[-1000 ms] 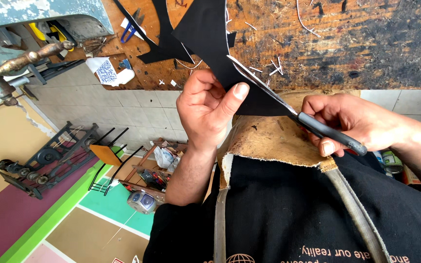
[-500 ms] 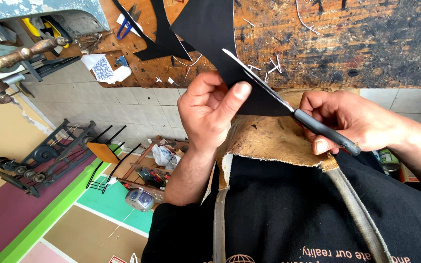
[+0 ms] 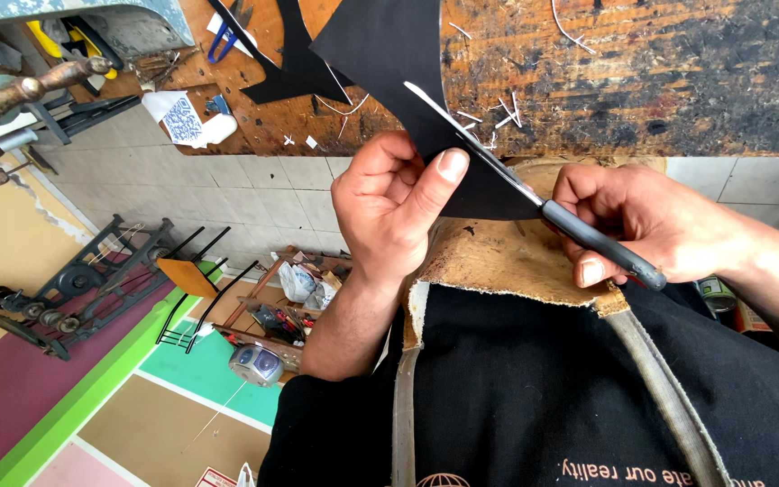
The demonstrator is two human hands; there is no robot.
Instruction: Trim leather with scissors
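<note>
Left hand (image 3: 394,203) pinches the black sheet (image 3: 398,54) at its lower edge. Right hand (image 3: 651,225), at three o'clock, grips the grey-handled knife (image 3: 534,203), its blade slanting toward eleven o'clock over the scarred desk (image 3: 642,72).

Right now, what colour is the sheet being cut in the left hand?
Black, plain with no pattern: the sheet shows best in the head view.

White paper slip (image 3: 184,119), blue print, on workbench (image 3: 642,81) corner; possibly red-white sign (image 3: 216,476) on floor.

Bright, even daylight, soft shadows, sharp focus, slight wide-angle edge distortion.
</note>
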